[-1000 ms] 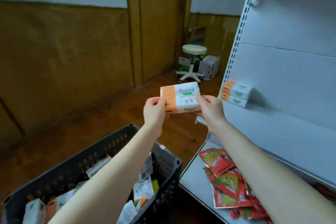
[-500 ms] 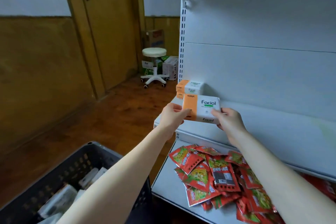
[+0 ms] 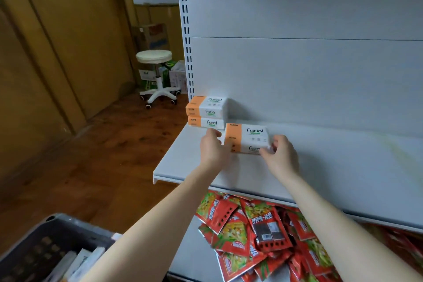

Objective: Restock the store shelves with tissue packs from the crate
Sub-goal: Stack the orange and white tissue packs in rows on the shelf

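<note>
**Pack down at shelf, both hands on it**

A second ago the pack (image 3: 248,138) was up in mid-air by the crate. Now it's down at the shelf (image 3: 343,162), between both hands. The left hand (image 3: 211,147) grips the orange end. The right hand (image 3: 280,155) grips the white end, fingers curled round the near corner. Can't tell if the base fully rests yet.

Just beyond the left hand is a stack (image 3: 207,111) of two matching packs against the back panel, and the held pack sits right beside it. My read is that placement is nearly done and letting go comes next. The crate (image 3: 34,247), low behind the left arm, has more packs in it, so the restock looks early.

The shelf is flat white metal, bare to the right of the right hand. Under the wrists, a lower shelf carries a heap of red snack packets (image 3: 251,224). Left of the left hand is wooden floor (image 3: 109,144). Further off are a white stool (image 3: 155,75), some boxes and brown wall panels.
</note>
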Demonstrator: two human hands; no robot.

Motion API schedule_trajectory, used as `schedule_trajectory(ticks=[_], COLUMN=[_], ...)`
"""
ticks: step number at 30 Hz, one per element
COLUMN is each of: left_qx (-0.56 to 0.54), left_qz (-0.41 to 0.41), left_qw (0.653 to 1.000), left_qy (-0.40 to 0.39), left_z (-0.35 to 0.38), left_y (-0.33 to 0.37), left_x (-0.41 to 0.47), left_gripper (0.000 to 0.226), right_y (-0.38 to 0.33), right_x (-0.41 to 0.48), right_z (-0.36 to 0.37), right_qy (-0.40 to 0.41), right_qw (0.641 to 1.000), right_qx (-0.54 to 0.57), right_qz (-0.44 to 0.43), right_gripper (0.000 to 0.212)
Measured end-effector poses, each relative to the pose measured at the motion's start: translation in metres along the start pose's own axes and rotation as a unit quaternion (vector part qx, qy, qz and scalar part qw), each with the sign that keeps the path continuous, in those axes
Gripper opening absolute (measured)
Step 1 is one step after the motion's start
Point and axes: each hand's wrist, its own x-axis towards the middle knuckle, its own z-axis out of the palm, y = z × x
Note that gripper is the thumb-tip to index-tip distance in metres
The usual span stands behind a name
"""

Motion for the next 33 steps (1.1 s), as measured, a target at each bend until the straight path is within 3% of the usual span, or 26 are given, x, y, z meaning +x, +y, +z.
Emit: schedule_trajectory(ticks=[5, 7, 13, 20, 33], left_qx=[0.024, 0.016, 0.049, 0.131, 0.231], left_qz=[0.063, 0.076, 0.089, 0.154, 0.092], left_qw=[0.998, 0.997, 0.995, 0.978, 0.96], left_qy=[0.012, 0.013, -0.018, -0.048, -0.132], left_z=[0.017, 0.022, 0.024, 0.028, 0.042], left_y=[-0.002, -0.006, -0.012, -0.01, -0.014], left_x=[0.018, 0.021, 0.024, 0.028, 0.037], left_gripper=[0.016, 0.015, 0.031, 0.032, 0.056], right_y=[0.005, 0.006, 0.006, 0.001, -0.003], right_x=[0.011, 0.014, 0.019, 0.031, 0.029], right_z=[0.014, 0.015, 0.02, 0.024, 0.029], right_qy=[0.053, 0.033, -0.059, -0.095, -0.125], right_qw=[0.997, 0.995, 0.971, 0.961, 0.948], right_qx=[-0.003, -0.038, -0.194, -0.241, -0.282], right_qz=[-0.058, -0.083, -0.125, -0.099, -0.078], right_gripper=[0.03, 0.028, 0.048, 0.048, 0.049])
